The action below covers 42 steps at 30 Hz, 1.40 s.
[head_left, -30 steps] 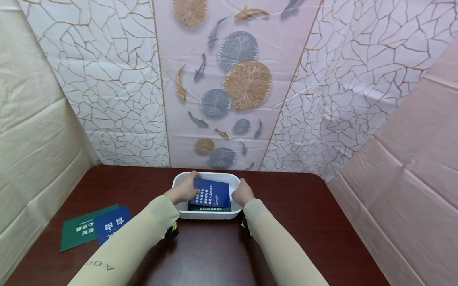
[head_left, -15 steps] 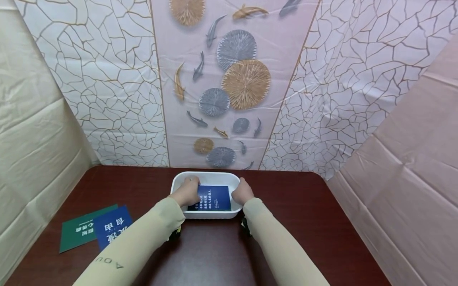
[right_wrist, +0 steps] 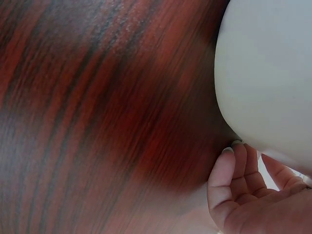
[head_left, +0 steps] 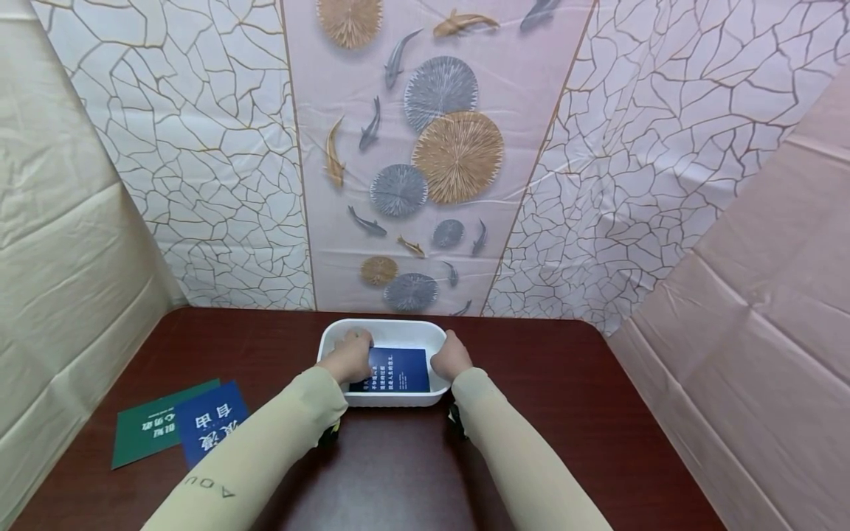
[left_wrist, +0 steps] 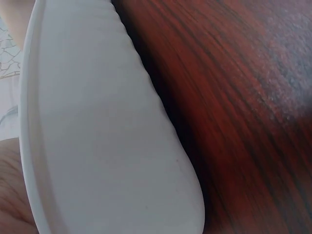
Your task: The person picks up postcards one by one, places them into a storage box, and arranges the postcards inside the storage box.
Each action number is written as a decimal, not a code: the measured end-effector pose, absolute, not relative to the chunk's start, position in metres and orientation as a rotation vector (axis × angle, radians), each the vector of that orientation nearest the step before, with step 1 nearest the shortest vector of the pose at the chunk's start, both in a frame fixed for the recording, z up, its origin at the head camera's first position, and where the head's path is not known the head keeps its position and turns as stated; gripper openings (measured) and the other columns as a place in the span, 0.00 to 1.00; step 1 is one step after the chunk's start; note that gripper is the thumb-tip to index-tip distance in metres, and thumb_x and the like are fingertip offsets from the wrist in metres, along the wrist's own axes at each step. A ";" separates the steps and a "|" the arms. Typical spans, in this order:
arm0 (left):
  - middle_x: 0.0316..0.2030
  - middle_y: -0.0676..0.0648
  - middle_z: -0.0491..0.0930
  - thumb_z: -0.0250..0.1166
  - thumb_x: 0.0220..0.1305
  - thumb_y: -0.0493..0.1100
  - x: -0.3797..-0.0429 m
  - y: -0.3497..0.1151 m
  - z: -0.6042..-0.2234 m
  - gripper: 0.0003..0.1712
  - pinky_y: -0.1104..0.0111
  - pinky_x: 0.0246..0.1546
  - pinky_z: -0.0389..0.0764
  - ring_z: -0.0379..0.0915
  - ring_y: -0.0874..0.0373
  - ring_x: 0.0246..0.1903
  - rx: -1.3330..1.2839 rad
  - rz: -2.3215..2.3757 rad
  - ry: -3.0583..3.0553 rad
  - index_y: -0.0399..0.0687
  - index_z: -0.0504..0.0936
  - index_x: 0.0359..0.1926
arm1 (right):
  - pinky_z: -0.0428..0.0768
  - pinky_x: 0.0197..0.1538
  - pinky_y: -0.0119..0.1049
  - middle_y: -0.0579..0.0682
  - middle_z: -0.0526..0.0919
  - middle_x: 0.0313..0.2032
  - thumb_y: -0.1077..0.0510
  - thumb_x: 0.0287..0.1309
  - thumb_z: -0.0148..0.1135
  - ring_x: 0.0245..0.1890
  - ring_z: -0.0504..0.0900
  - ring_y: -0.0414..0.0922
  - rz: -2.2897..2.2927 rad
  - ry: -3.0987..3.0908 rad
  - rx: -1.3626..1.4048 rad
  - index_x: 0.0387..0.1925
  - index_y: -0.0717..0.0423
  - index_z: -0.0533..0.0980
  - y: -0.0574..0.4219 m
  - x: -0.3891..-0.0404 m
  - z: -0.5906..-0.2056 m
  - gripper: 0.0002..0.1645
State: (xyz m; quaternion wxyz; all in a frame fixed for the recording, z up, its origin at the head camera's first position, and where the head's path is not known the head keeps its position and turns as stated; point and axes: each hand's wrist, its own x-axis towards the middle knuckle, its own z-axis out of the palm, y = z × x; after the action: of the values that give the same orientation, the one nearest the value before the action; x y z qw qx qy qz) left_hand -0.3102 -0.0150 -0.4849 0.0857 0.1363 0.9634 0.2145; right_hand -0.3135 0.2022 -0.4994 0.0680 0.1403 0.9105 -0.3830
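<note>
A white plastic tray (head_left: 405, 399) stands near the back of the dark red wood table. Inside it lies a blue card (head_left: 401, 370) with white printed characters. My left hand (head_left: 350, 356) reaches over the tray's near left side and holds the card's left end, which it covers; its fingertips are partly hidden. In the left wrist view the tray's outer wall (left_wrist: 107, 126) fills most of the picture. At the tray's right end my right hand (head_left: 452, 358) grips the rim. The right wrist view shows that hand's curled fingers (right_wrist: 223, 173) under the tray's edge.
To the left on the table (head_left: 564, 413) lie a green card (head_left: 147, 429) and another blue card (head_left: 206, 420) overlapping it, partly behind my left sleeve. A patterned cloth wall (head_left: 412, 221) rises behind the table, with plain cloth at both sides.
My left hand has lowered the blue card into the tray, over a green card seen there earlier. The right hand has stayed at the tray's right end.
</note>
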 end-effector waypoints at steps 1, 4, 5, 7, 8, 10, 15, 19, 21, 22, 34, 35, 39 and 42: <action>0.54 0.34 0.67 0.74 0.51 0.41 -0.310 -0.014 -0.485 0.28 0.44 0.51 0.69 0.67 0.36 0.49 0.402 0.635 2.871 0.40 0.74 0.52 | 0.75 0.54 0.55 0.62 0.69 0.62 0.69 0.56 0.60 0.58 0.73 0.56 -1.154 2.744 0.421 0.71 0.61 0.54 0.202 -0.314 -0.499 0.43; 0.58 0.34 0.65 0.72 0.54 0.42 -0.310 -0.013 -0.485 0.31 0.41 0.52 0.67 0.65 0.35 0.52 0.386 0.613 2.853 0.43 0.73 0.58 | 0.75 0.54 0.55 0.63 0.69 0.62 0.69 0.56 0.60 0.58 0.72 0.56 -1.155 2.742 0.418 0.72 0.61 0.54 0.203 -0.314 -0.499 0.43; 0.59 0.34 0.65 0.72 0.55 0.42 -0.311 -0.013 -0.486 0.32 0.41 0.53 0.66 0.64 0.35 0.54 0.380 0.607 2.840 0.44 0.72 0.60 | 0.75 0.54 0.55 0.63 0.69 0.62 0.69 0.56 0.60 0.59 0.72 0.56 -1.155 2.742 0.418 0.72 0.61 0.54 0.203 -0.314 -0.499 0.43; 0.60 0.34 0.64 0.71 0.57 0.42 -0.312 -0.012 -0.486 0.33 0.40 0.55 0.65 0.62 0.35 0.55 0.383 0.582 2.819 0.46 0.71 0.63 | 0.75 0.54 0.55 0.63 0.69 0.62 0.69 0.57 0.59 0.58 0.72 0.56 -1.151 2.745 0.417 0.72 0.61 0.54 0.202 -0.314 -0.499 0.43; 0.59 0.34 0.64 0.70 0.58 0.42 -0.312 -0.012 -0.485 0.33 0.40 0.55 0.64 0.61 0.35 0.55 0.387 0.569 2.809 0.47 0.71 0.64 | 0.75 0.54 0.55 0.62 0.69 0.62 0.69 0.57 0.59 0.58 0.72 0.56 -1.149 2.746 0.419 0.72 0.61 0.54 0.202 -0.314 -0.500 0.43; 0.58 0.34 0.64 0.69 0.59 0.42 -0.312 -0.012 -0.484 0.31 0.40 0.56 0.63 0.61 0.36 0.55 0.396 0.552 2.792 0.48 0.72 0.64 | 0.76 0.53 0.55 0.62 0.69 0.62 0.69 0.57 0.60 0.58 0.73 0.56 -1.140 2.753 0.418 0.72 0.61 0.54 0.202 -0.313 -0.499 0.43; 0.58 0.36 0.65 0.67 0.61 0.43 -0.310 -0.012 -0.482 0.29 0.42 0.55 0.64 0.61 0.39 0.55 0.455 0.451 2.786 0.47 0.73 0.63 | 0.76 0.52 0.54 0.62 0.68 0.63 0.69 0.57 0.60 0.58 0.73 0.55 -1.121 2.759 0.420 0.72 0.60 0.53 0.200 -0.311 -0.499 0.44; 0.59 0.37 0.65 0.66 0.61 0.44 -0.308 -0.010 -0.479 0.27 0.42 0.54 0.65 0.62 0.39 0.55 0.511 0.359 2.777 0.47 0.74 0.62 | 0.76 0.53 0.55 0.61 0.67 0.64 0.69 0.58 0.59 0.59 0.72 0.55 -1.122 2.749 0.431 0.73 0.60 0.52 0.199 -0.311 -0.500 0.44; 0.58 0.37 0.66 0.67 0.61 0.45 -0.307 -0.009 -0.478 0.27 0.41 0.53 0.65 0.62 0.39 0.55 0.526 0.355 2.766 0.47 0.75 0.60 | 0.75 0.54 0.55 0.61 0.67 0.64 0.69 0.58 0.59 0.60 0.71 0.56 -1.123 2.746 0.434 0.73 0.59 0.52 0.199 -0.311 -0.500 0.43; 0.57 0.37 0.67 0.67 0.60 0.45 -0.307 -0.009 -0.478 0.27 0.40 0.53 0.65 0.62 0.39 0.54 0.530 0.358 2.762 0.48 0.75 0.60 | 0.75 0.54 0.55 0.61 0.67 0.64 0.69 0.58 0.58 0.60 0.71 0.56 -1.124 2.747 0.435 0.73 0.59 0.52 0.199 -0.311 -0.500 0.43; 0.50 0.41 0.68 0.68 0.60 0.46 -0.304 -0.009 -0.477 0.27 0.44 0.49 0.69 0.64 0.43 0.49 0.539 0.325 2.727 0.55 0.75 0.61 | 0.74 0.55 0.55 0.62 0.66 0.65 0.70 0.57 0.58 0.60 0.71 0.56 -1.117 2.771 0.413 0.73 0.61 0.52 0.200 -0.311 -0.498 0.44; 0.50 0.41 0.68 0.68 0.60 0.47 -0.304 -0.009 -0.477 0.27 0.45 0.49 0.69 0.63 0.43 0.49 0.539 0.320 2.724 0.55 0.74 0.61 | 0.74 0.55 0.55 0.62 0.66 0.65 0.70 0.57 0.58 0.60 0.71 0.56 -1.113 2.772 0.411 0.73 0.61 0.52 0.200 -0.311 -0.498 0.44; 0.50 0.42 0.68 0.68 0.60 0.47 -0.303 -0.011 -0.476 0.27 0.47 0.49 0.69 0.63 0.45 0.48 0.538 0.313 2.713 0.55 0.74 0.61 | 0.74 0.55 0.54 0.62 0.65 0.65 0.70 0.56 0.57 0.61 0.70 0.56 -1.099 2.776 0.402 0.73 0.62 0.51 0.200 -0.312 -0.499 0.45; 0.50 0.42 0.68 0.68 0.60 0.47 -0.303 -0.012 -0.476 0.28 0.48 0.50 0.69 0.64 0.45 0.48 0.547 0.308 2.704 0.54 0.73 0.61 | 0.74 0.56 0.53 0.62 0.65 0.66 0.70 0.56 0.57 0.61 0.70 0.56 -1.098 2.771 0.415 0.73 0.61 0.52 0.201 -0.313 -0.500 0.45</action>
State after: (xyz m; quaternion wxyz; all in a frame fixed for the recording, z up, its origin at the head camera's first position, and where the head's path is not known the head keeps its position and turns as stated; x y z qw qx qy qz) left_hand -0.3028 -0.0117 -0.4757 0.1816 0.1936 0.9579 0.1091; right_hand -0.3128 0.2011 -0.5002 0.0658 0.1377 0.9187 -0.3642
